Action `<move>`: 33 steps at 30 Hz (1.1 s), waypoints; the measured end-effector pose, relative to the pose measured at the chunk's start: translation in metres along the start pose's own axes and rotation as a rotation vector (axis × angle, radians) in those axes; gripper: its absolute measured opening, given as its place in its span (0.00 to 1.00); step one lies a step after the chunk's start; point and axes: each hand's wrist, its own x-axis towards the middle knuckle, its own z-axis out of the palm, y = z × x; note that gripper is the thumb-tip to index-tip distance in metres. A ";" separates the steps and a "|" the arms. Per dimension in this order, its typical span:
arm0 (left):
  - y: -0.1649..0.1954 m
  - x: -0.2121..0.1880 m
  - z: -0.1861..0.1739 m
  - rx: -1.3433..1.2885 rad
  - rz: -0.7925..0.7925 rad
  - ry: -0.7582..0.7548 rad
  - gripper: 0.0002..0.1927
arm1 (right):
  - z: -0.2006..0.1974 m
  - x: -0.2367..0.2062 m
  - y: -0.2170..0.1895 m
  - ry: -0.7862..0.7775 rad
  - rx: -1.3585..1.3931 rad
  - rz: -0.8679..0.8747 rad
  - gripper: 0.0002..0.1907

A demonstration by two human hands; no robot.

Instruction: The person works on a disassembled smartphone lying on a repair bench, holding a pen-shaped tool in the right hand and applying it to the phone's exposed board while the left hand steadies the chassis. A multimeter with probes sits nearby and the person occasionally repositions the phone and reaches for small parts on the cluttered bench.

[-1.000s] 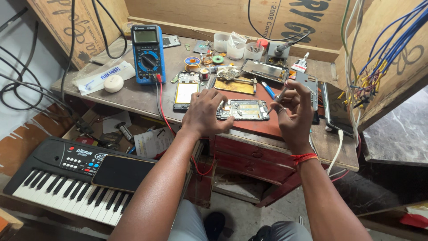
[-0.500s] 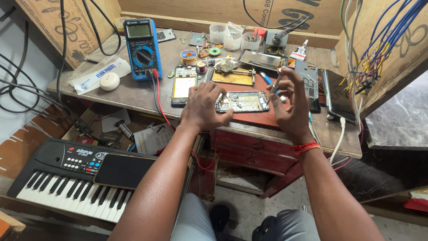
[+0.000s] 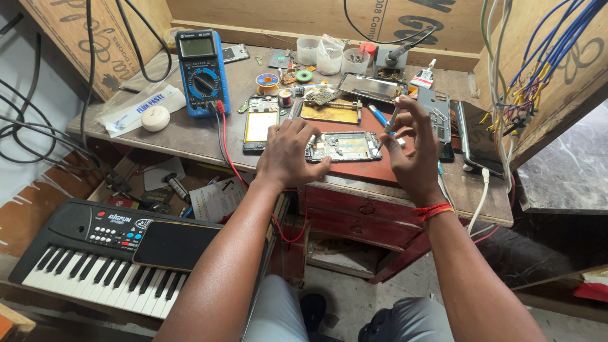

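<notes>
Left hand [image 3: 288, 154] presses the phone [image 3: 345, 146] flat on the desk [image 3: 190, 136]; right hand [image 3: 415, 149], at 3 o'clock, pinches tweezers [image 3: 392, 119]. Keep the phone pinned and the tip steady.

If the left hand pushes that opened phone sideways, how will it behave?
The opened phone lies flat, so it would probably slide, not tip. Its exposed internals look fragile. The left hand pins one end, so it may pivot.
</notes>
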 end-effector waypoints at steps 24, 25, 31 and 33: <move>0.000 0.000 -0.001 -0.017 -0.018 -0.008 0.24 | 0.002 -0.003 0.006 0.003 0.148 0.029 0.36; 0.001 -0.001 -0.001 -0.017 -0.014 -0.004 0.24 | 0.002 -0.003 0.007 0.001 0.160 0.024 0.35; 0.001 -0.002 -0.001 -0.022 -0.002 0.024 0.24 | 0.000 -0.005 0.007 0.009 0.129 0.003 0.37; 0.001 -0.001 -0.001 -0.008 -0.012 0.004 0.24 | 0.002 -0.003 0.007 0.027 0.150 0.060 0.37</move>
